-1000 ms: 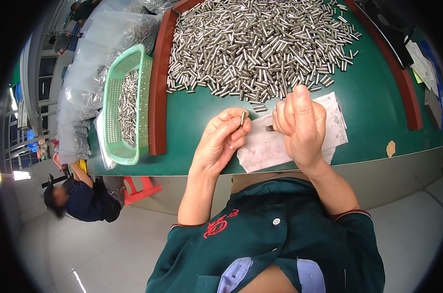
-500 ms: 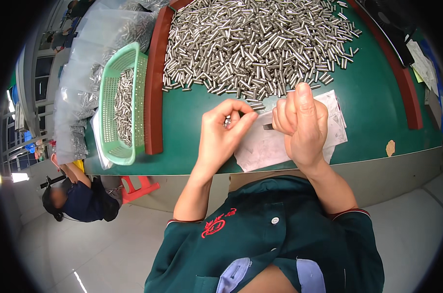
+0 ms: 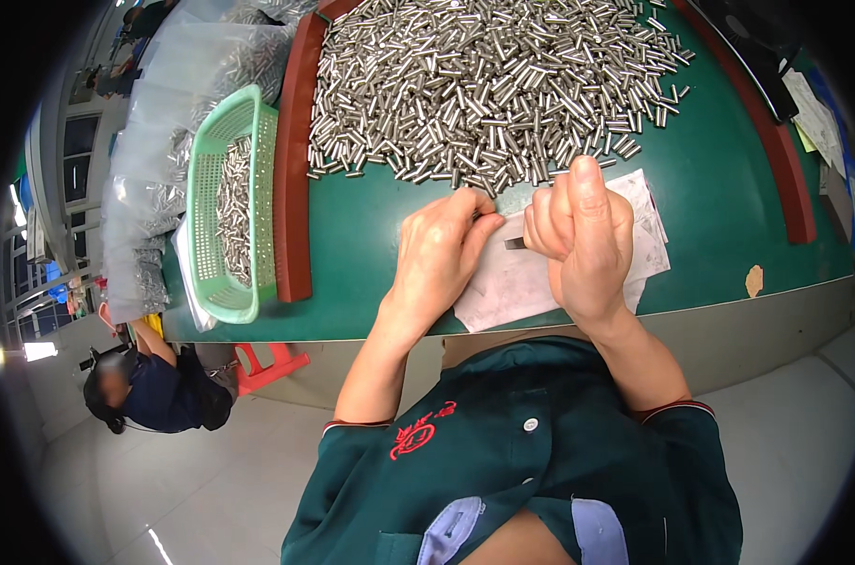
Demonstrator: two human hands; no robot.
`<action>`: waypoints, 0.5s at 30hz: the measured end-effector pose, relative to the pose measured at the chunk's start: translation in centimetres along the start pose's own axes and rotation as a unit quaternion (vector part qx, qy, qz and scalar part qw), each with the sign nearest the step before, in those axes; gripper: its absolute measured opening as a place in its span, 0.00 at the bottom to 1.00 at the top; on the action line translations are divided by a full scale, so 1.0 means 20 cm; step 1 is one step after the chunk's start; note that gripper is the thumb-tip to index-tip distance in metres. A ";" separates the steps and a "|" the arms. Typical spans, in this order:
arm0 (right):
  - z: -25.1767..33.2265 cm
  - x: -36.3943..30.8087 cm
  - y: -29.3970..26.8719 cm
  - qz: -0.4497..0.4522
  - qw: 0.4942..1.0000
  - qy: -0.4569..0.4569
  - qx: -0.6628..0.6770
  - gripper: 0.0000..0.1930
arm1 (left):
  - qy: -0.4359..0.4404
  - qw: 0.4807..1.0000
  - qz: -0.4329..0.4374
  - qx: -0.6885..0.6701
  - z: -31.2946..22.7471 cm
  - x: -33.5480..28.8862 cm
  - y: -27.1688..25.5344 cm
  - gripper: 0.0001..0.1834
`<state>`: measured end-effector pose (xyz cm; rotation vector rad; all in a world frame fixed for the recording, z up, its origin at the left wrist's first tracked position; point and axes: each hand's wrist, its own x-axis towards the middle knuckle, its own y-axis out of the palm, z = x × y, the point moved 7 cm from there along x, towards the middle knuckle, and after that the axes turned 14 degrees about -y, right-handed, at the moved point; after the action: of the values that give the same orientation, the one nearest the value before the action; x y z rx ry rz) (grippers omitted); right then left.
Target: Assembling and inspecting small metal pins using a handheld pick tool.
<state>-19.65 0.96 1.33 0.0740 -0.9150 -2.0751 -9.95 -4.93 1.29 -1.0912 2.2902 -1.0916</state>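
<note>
A large heap of short, shiny metal pins [image 3: 503,85] covers the far part of the green table [image 3: 371,202]. My left hand [image 3: 439,247] is closed just below the heap's near edge, its back turned up. Thumb and fingertips meet around metal pins that the fingers mostly hide. My right hand [image 3: 583,240] is a fist with the thumb on top, over a smudged white sheet [image 3: 512,287]. From its left side juts a short grey metal piece [image 3: 515,243]; the rest is hidden in the fist, so its kind is unclear.
Left of the brown wooden rail [image 3: 293,217] stands a green plastic basket [image 3: 201,198] partly filled with pins. Clear bags of pins [image 3: 154,141] line the table's left side. Another rail [image 3: 797,198] bounds the right. Another person [image 3: 163,391] sits at lower left near a red stool [image 3: 269,365].
My left hand has turned over, so its back now faces up, and its fingertips have moved slightly toward the heap. The pins seen inside its curl are now hidden. My right hand has hardly moved.
</note>
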 end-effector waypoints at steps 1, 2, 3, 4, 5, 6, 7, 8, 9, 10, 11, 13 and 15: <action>0.00 0.00 0.00 0.001 1.000 0.002 0.002 0.22 | 0.000 1.000 0.001 0.000 0.01 0.00 0.00 0.08; 0.00 0.00 0.00 0.000 1.000 0.003 0.002 0.22 | 0.002 1.000 -0.008 0.006 0.01 -0.01 -0.01 0.08; 0.00 0.00 0.00 -0.001 1.000 0.002 -0.001 0.22 | 0.005 1.000 -0.017 0.013 0.01 -0.01 -0.01 0.08; 0.01 0.00 0.00 0.001 1.000 0.001 -0.003 0.22 | 0.004 1.000 -0.017 0.014 0.02 -0.01 -0.02 0.08; 0.01 0.00 0.01 0.001 1.000 0.002 -0.002 0.22 | 0.010 1.000 -0.009 0.005 0.02 -0.01 -0.01 0.08; 0.01 0.00 0.01 -0.001 1.000 0.001 -0.004 0.22 | 0.017 1.000 -0.002 -0.003 0.02 -0.01 -0.01 0.07; 0.01 0.00 0.00 -0.004 1.000 0.000 -0.007 0.22 | 0.017 1.000 -0.001 -0.003 0.02 -0.01 -0.02 0.07; 0.01 0.00 0.00 -0.004 1.000 0.000 -0.008 0.22 | -0.001 1.000 0.001 -0.019 0.03 -0.01 -0.02 0.07; 0.01 0.00 0.00 -0.005 1.000 0.006 -0.006 0.22 | -0.019 0.999 0.004 -0.035 0.04 -0.01 -0.03 0.06; 0.00 0.00 0.00 -0.007 1.000 0.011 -0.005 0.22 | -0.059 0.995 0.008 -0.086 0.06 -0.02 -0.04 0.05; 0.00 0.00 -0.01 -0.009 1.000 0.010 -0.006 0.22 | -0.099 0.986 0.013 -0.136 0.08 -0.02 -0.05 0.04; 0.00 0.00 0.00 -0.006 1.000 0.008 0.001 0.22 | -0.178 0.917 0.069 -0.350 0.16 -0.05 -0.04 0.02; 0.01 0.00 -0.01 -0.009 1.000 0.007 0.001 0.22 | -0.232 0.790 0.159 -0.544 0.19 -0.07 -0.01 0.03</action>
<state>-19.79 1.04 1.33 0.0976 -0.9117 -2.0887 -6.53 -5.75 -0.96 -1.0408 2.4545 0.7215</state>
